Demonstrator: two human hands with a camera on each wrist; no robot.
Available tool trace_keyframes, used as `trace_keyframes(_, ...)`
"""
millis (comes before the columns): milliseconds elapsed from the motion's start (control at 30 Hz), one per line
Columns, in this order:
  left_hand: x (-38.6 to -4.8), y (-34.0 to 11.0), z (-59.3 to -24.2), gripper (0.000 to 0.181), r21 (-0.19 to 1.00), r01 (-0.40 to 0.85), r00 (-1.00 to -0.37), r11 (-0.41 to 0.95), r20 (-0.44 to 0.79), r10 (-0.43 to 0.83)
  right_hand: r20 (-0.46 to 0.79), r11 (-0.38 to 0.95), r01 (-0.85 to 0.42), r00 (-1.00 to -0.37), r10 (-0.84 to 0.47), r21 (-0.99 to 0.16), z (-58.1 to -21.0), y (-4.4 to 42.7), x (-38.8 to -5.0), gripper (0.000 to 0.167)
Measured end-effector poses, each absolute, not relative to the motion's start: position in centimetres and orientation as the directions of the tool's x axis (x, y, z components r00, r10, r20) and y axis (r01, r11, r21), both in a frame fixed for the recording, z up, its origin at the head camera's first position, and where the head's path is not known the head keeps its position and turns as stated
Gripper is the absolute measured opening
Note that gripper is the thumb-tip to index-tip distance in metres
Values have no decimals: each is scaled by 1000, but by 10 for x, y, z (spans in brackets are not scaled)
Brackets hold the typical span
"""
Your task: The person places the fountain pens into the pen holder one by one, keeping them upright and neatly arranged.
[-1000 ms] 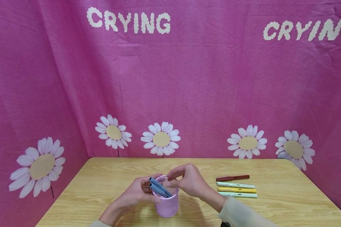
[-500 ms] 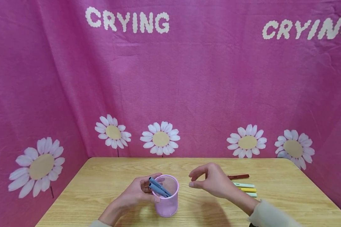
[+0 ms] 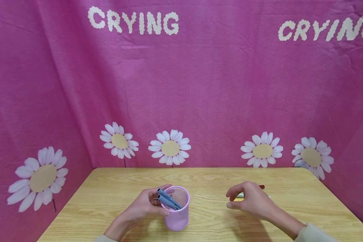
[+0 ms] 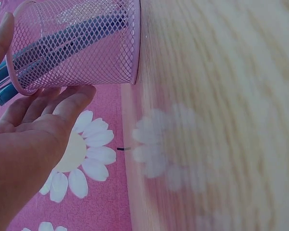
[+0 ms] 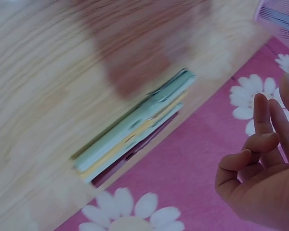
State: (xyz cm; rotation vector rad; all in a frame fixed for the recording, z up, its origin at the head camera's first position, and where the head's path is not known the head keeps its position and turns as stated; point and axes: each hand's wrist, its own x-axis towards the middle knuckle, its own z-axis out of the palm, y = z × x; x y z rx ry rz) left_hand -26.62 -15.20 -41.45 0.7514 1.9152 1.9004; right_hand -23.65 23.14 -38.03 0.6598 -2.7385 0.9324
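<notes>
A pink mesh pen cup [image 3: 177, 220] stands on the table, two blue-grey pens [image 3: 169, 201] leaning in it toward the left. My left hand [image 3: 143, 205] holds the cup from its left side, thumb at the near rim and fingers behind. To the right, my right hand [image 3: 254, 200] is over several pens and holds nothing, thumb and fingertips apart. The right wrist view shows those pens lying side by side: a mint green pen [image 5: 135, 124], a yellow pen [image 5: 114, 151], another pale pen [image 5: 159, 125] and a dark red pen [image 5: 116, 166]. In the head view that hand mostly hides them.
The light wooden table [image 3: 124, 181] has its far edge against a pink cloth [image 3: 211, 101] printed with daisies and lettering. The cloth also hangs along the left and right sides.
My right hand has withdrawn from the cup's mouth and moved right until it is over the pens. My left hand and the cup have stayed put.
</notes>
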Motion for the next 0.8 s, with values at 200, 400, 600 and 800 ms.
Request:
trace_keyframes(200,-264,-151,-413,82,991,133,-814,-11,116,569,264,748,-431,-902,-342,-505,-386,254,-236,22)
trace_keyframes(400,-263,-150,-412,82,992,124,-819,-4,105,564,197,818,-349,-937,-289,-458,-391,272,-236,25)
trace_keyframes(600,-262,-150,-412,83,992,123,-821,-1,103,562,180,855,-323,-945,-272,-407,-398,284,-239,25)
trace_keyframes(800,-261,-150,-413,82,993,121,-821,-5,103,562,184,871,-320,-946,-269,-373,-404,289,-241,26)
